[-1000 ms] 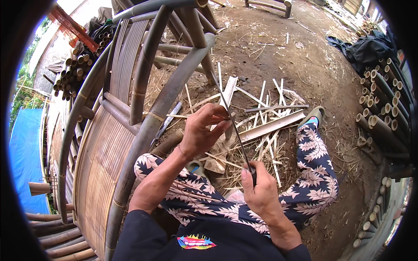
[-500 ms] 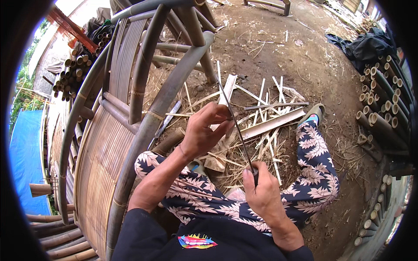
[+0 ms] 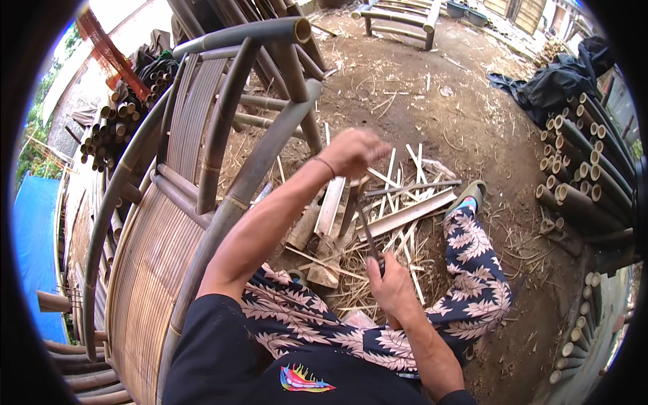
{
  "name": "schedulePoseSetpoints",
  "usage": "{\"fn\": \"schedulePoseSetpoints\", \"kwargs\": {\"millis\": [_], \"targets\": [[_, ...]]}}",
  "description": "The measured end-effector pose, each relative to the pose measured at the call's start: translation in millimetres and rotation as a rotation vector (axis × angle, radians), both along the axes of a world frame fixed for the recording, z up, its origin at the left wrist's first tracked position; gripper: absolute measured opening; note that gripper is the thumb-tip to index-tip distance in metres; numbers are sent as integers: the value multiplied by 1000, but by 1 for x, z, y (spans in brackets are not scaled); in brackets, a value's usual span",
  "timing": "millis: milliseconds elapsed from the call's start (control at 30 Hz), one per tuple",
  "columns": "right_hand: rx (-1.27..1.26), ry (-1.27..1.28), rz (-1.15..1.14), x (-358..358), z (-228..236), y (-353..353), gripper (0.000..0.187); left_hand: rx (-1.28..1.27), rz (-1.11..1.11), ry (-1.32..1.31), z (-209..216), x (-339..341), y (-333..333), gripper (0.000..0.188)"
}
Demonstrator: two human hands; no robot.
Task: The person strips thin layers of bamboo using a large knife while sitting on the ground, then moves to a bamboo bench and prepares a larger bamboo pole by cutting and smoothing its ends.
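Observation:
My right hand (image 3: 391, 282) is closed round the dark handle of a knife, in front of my lap. The knife's narrow blade (image 3: 362, 221) points up and away over the scraps. My left hand (image 3: 355, 152) is stretched out beyond the blade, above the far side of the scrap pile, its fingers smeared by motion. Whether it holds anything I cannot tell. Below it a dark, narrow bamboo piece (image 3: 349, 210) stands slantwise beside the blade. Pale bamboo strips, a split bamboo length (image 3: 408, 214) and curly shavings (image 3: 351, 273) lie on the ground between my feet.
A bamboo chair (image 3: 158, 260) with a slatted seat stands close on my left. Cut bamboo poles (image 3: 580, 162) are stacked on the right under black sheeting (image 3: 550, 79). More poles (image 3: 111, 128) lie at the far left. A low bamboo frame (image 3: 398, 17) stands at the back.
My left hand has moved away from the blade, forward and to the right. My right hand with the knife has shifted slightly left and lower. The view has tilted up a little.

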State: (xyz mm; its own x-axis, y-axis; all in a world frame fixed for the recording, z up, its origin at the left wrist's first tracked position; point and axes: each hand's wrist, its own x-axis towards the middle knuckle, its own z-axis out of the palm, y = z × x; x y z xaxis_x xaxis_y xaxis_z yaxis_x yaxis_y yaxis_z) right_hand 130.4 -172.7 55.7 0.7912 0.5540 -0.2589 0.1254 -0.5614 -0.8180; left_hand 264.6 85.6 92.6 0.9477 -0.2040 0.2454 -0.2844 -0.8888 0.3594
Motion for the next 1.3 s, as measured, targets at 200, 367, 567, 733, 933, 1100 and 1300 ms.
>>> {"fn": "schedulePoseSetpoints", "kwargs": {"millis": [200,367,567,733,933,1100,1300], "targets": [[-73,65,-39,32,6,6,37,89,209,1,27,-63,-40,34],[-304,-378,111,26,-6,7,34,34,279,15,-3,-60,-45,31],[-113,401,15,20,-72,-15,32,-285,379,-391,15,-69,5,25],[161,559,-383,10,-118,-69,27,-737,669,-121,32,-155,18,10],[349,493,-553,70,-94,-84,38,-747,690,751,-67,-212,-14,7],[381,460,-496,80,-96,-92,34,-1159,661,1082,-94,-200,-38,31],[345,551,-493,68,-104,-81,25,-571,373,1125,-181,-193,-65,29]]}}
